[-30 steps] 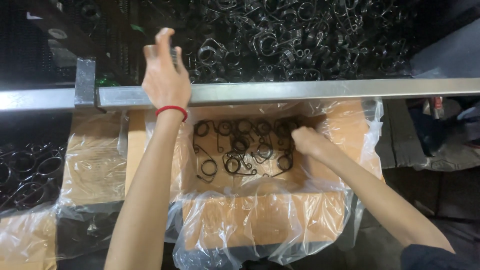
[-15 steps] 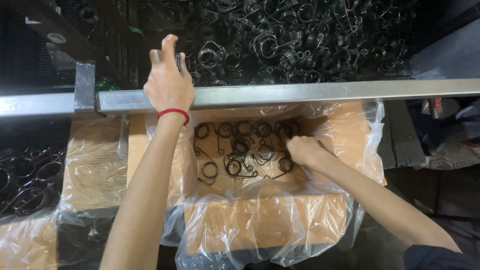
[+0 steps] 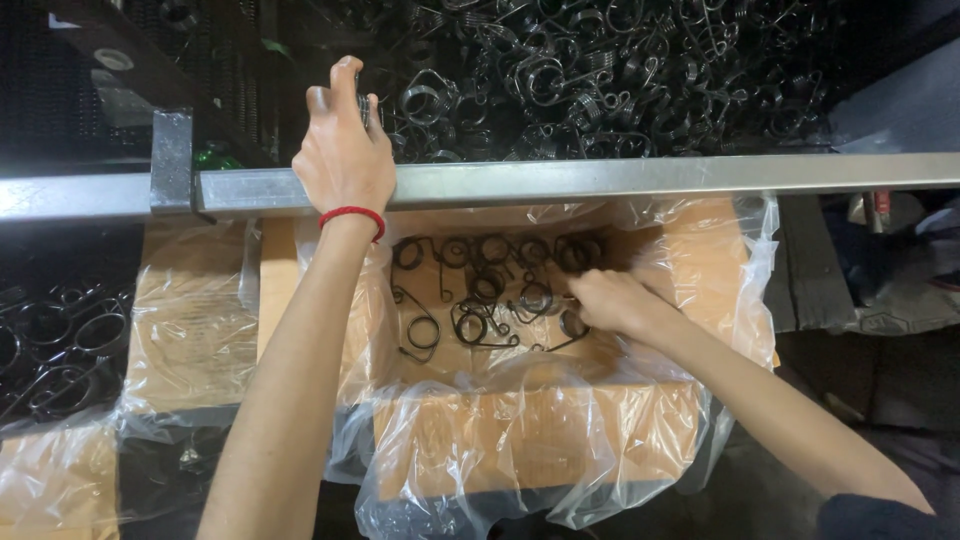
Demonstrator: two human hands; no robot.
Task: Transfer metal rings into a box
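My left hand, with a red band at the wrist, reaches over a metal rail into a heap of dark wire torsion springs; its fingers close on one spring at the heap's near edge. My right hand is down inside a cardboard box lined with clear plastic, fingers curled among the springs laid on the box bottom. Whether it holds one is hidden by the fingers.
A second plastic-lined box stands to the left, and more dark springs lie in a bin at the far left. A metal bracket joins the rail. Dark floor and clutter sit at the right.
My left hand has shifted slightly forward at the heap's edge. My right hand has slid left and lower within the box, among the laid springs.
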